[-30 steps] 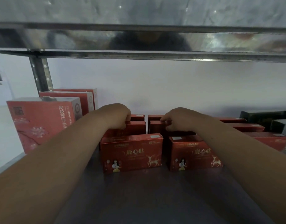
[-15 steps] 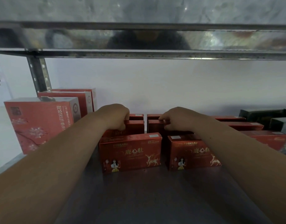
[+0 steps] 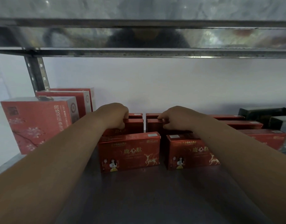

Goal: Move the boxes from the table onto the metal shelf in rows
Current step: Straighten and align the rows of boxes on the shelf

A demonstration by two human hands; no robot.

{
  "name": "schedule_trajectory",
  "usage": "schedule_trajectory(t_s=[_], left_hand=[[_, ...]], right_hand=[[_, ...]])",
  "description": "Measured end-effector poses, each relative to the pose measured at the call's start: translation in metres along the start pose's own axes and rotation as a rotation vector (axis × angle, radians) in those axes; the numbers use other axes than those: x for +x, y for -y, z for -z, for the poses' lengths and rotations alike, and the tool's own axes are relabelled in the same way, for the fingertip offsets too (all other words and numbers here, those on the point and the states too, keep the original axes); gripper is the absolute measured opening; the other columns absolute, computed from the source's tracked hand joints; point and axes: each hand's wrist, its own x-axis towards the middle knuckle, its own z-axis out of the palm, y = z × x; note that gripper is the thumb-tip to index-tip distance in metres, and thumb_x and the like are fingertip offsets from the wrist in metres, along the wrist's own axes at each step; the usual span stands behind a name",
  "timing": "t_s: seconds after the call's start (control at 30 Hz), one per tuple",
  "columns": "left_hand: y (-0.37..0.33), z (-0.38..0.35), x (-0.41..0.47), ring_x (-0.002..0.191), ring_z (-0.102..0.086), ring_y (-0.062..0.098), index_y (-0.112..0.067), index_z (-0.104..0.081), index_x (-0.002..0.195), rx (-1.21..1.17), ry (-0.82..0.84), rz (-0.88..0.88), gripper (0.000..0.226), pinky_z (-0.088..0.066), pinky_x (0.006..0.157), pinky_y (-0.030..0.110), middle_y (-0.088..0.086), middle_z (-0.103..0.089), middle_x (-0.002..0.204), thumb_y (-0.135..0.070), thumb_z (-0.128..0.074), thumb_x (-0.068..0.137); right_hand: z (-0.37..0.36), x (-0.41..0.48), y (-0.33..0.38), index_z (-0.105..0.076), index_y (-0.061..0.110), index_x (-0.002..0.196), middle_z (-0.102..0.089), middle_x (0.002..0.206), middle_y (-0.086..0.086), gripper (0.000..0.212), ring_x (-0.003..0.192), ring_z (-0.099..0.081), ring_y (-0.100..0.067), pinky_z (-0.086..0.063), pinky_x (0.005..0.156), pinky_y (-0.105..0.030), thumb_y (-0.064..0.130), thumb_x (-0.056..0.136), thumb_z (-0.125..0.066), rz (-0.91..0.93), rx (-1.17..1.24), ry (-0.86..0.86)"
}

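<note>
Red boxes with a gold deer stand upright in two rows running front to back on the metal shelf (image 3: 139,199). The front left box (image 3: 129,152) and front right box (image 3: 190,153) face me. My left hand (image 3: 114,115) is closed over the top of the second box in the left row (image 3: 134,125). My right hand (image 3: 176,118) is closed over the top of the second box in the right row (image 3: 155,125). Further boxes behind are mostly hidden by my hands.
Larger red boxes with blossoms (image 3: 37,123) stand at the left by a shelf post (image 3: 36,71). More red boxes (image 3: 266,138) and dark boxes (image 3: 265,113) fill the right. The upper shelf's edge (image 3: 142,52) hangs low overhead. A white wall is behind.
Both hands stay on the second boxes of the two rows. The view has barely shifted.
</note>
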Motion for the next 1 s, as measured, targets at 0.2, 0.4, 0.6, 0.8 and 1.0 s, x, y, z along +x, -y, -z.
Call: schedule_trajectory(t_s=[0.2,0.4,0.6,0.8,1.0], left_hand=[[0.001,-0.002,0.001,0.100,-0.056,0.018,-0.023,-0.062,0.121,0.006,-0.005,-0.003,0.042,-0.046,0.077,0.031,-0.002,-0.060,0.114,-0.026,-0.073,0.081],[0.002,-0.003,0.001,0.102,-0.056,0.018,-0.024,-0.061,0.123,-0.002,-0.005,0.000,0.043,-0.049,0.082,0.034,-0.002,-0.059,0.116,-0.028,-0.072,0.081],[-0.007,0.006,-0.024,0.108,-0.054,0.014,-0.029,-0.051,0.132,-0.289,-0.203,-0.013,0.047,-0.047,0.087,0.034,-0.004,-0.054,0.121,-0.038,-0.062,0.087],[-0.058,0.010,-0.086,0.097,-0.050,0.004,-0.043,-0.051,0.124,-0.192,-0.173,-0.210,0.049,-0.046,0.078,0.031,-0.018,-0.049,0.110,-0.066,-0.059,0.080],[-0.053,-0.018,-0.093,0.111,-0.052,0.014,-0.034,-0.048,0.134,-0.109,-0.250,-0.206,0.055,-0.048,0.085,0.033,-0.009,-0.049,0.125,-0.037,-0.070,0.084]], right_hand=[[-0.001,-0.001,0.000,-0.053,0.027,0.145,-0.061,0.133,0.001,0.049,0.118,-0.055,-0.021,-0.047,0.096,-0.038,0.032,0.096,-0.062,-0.006,0.015,0.003],[0.002,-0.003,0.002,-0.057,0.027,0.140,-0.063,0.124,0.002,0.045,0.114,-0.057,-0.021,-0.048,0.093,-0.038,0.033,0.095,-0.063,0.000,0.003,0.017],[0.011,-0.036,0.002,-0.051,0.028,0.145,-0.054,0.145,0.004,0.053,0.132,-0.049,-0.019,-0.041,0.105,-0.035,0.050,0.097,-0.058,-0.022,0.166,-0.079],[0.014,-0.092,0.001,-0.057,0.048,0.132,-0.055,0.132,0.026,0.070,0.121,-0.051,-0.001,-0.044,0.104,-0.033,0.073,0.069,-0.073,0.004,0.275,0.038],[-0.004,-0.081,0.023,-0.060,0.044,0.131,-0.057,0.120,0.013,0.063,0.113,-0.053,-0.012,-0.046,0.098,-0.037,0.054,0.073,-0.082,-0.010,0.221,-0.029]])
